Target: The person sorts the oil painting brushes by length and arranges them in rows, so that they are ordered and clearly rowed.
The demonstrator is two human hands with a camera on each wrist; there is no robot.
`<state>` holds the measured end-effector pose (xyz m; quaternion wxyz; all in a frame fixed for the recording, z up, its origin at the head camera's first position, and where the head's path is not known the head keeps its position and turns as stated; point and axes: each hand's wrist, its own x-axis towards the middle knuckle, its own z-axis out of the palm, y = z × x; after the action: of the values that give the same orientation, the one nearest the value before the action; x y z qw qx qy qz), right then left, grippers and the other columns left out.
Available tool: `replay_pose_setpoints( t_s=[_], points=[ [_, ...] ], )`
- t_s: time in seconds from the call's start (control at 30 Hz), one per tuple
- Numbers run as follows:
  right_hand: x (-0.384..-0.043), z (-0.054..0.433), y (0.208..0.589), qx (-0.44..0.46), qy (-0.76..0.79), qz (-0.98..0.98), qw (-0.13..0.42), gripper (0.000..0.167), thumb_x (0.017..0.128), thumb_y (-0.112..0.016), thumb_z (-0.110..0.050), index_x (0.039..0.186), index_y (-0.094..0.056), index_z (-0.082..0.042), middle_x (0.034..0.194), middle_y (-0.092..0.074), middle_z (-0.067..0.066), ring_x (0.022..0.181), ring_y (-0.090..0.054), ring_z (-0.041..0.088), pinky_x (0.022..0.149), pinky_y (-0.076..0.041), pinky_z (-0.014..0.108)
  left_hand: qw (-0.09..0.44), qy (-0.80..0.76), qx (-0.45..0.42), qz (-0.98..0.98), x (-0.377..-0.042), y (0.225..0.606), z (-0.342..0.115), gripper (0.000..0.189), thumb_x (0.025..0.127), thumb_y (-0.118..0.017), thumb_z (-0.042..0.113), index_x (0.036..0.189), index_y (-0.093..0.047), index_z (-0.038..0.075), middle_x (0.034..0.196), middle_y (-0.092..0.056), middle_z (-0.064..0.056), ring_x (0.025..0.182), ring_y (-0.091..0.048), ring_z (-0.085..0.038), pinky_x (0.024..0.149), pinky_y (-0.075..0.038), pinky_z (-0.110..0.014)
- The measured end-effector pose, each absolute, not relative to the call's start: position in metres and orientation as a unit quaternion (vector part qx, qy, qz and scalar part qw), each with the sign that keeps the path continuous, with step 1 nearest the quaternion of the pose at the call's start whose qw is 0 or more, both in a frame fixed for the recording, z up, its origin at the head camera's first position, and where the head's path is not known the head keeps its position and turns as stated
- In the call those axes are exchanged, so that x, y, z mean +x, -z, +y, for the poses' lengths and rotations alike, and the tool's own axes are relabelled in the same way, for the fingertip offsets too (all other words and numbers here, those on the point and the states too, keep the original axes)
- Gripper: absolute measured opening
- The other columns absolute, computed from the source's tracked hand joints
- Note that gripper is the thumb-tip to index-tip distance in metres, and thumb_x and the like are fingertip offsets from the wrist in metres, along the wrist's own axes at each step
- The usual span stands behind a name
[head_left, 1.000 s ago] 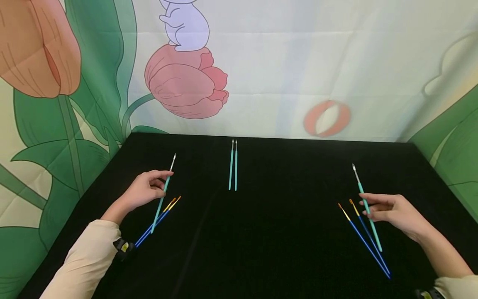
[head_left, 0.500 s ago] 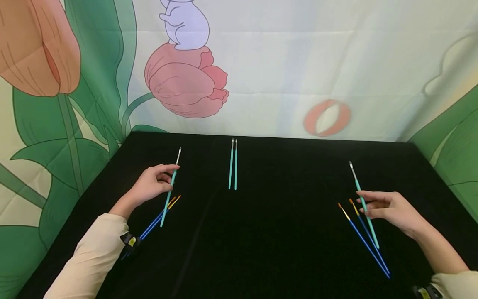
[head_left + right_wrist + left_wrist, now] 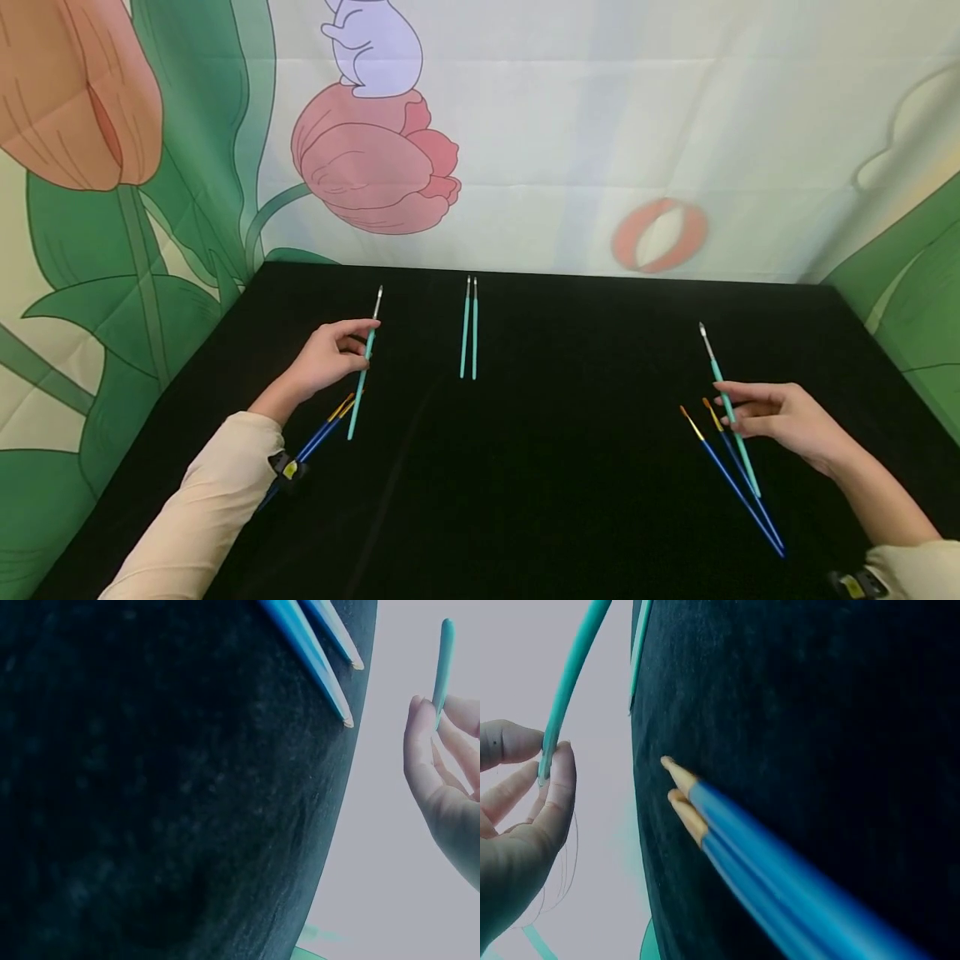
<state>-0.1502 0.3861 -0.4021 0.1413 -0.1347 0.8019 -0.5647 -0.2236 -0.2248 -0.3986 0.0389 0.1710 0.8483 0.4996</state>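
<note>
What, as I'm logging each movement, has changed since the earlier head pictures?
The left hand moved the left turquoise paintbrush rightward and forward; the right hand shifted the right turquoise paintbrush slightly leftward. Nothing was newly gripped or released. The middle turquoise paintbrushes, left blue paintbrushes and right blue paintbrushes stayed put.

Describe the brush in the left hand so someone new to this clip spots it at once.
In the head view, find the black tabletop, then the left hand over its left side. Pinched there is a slim turquoise brush, its bristle end towards the backdrop. Its nearest neighbours, two blue brushes, have gold-coloured collars.
</note>
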Motion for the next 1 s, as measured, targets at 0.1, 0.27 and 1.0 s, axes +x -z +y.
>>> replay_pose_setpoints(
  t_s=[0.1, 0.27, 1.0],
  points=[
    [-0.150, 0.385, 0.403, -0.134, 0.566, 0.801, 0.143, 0.061, 0.099, -0.057, 0.014, 0.123, -0.069, -0.042, 0.112, -0.075, -0.015, 0.094, -0.074, 0.010, 0.078, -0.060, 0.026, 0.042, -0.501, 0.167, 0.848, -0.228, 0.400, -0.220, 0.055, 0.091, -0.063, -0.015, 0.143, -0.049, -0.020, 0.129, -0.056, -0.038, 0.100, -0.063, -0.032, 0.075, -0.054, -0.022],
    [-0.151, 0.385, 0.404, -0.130, 0.565, 0.802, 0.142, 0.058, 0.099, -0.057, 0.013, 0.126, -0.069, -0.036, 0.115, -0.074, -0.016, 0.095, -0.074, 0.011, 0.078, -0.060, 0.026, 0.044, -0.503, 0.158, 0.849, -0.234, 0.399, -0.213, 0.055, 0.091, -0.062, -0.015, 0.145, -0.049, -0.019, 0.131, -0.055, -0.038, 0.104, -0.063, -0.036, 0.076, -0.053, -0.022],
    [-0.153, 0.386, 0.396, -0.138, 0.561, 0.806, 0.129, 0.065, 0.098, -0.057, 0.014, 0.123, -0.070, -0.044, 0.115, -0.072, -0.020, 0.096, -0.073, 0.007, 0.078, -0.060, 0.025, 0.064, -0.526, 0.146, 0.836, -0.262, 0.398, -0.189, 0.056, 0.092, -0.062, -0.015, 0.147, -0.048, -0.017, 0.136, -0.052, -0.039, 0.111, -0.061, -0.040, 0.088, -0.055, -0.032]
  ],
)
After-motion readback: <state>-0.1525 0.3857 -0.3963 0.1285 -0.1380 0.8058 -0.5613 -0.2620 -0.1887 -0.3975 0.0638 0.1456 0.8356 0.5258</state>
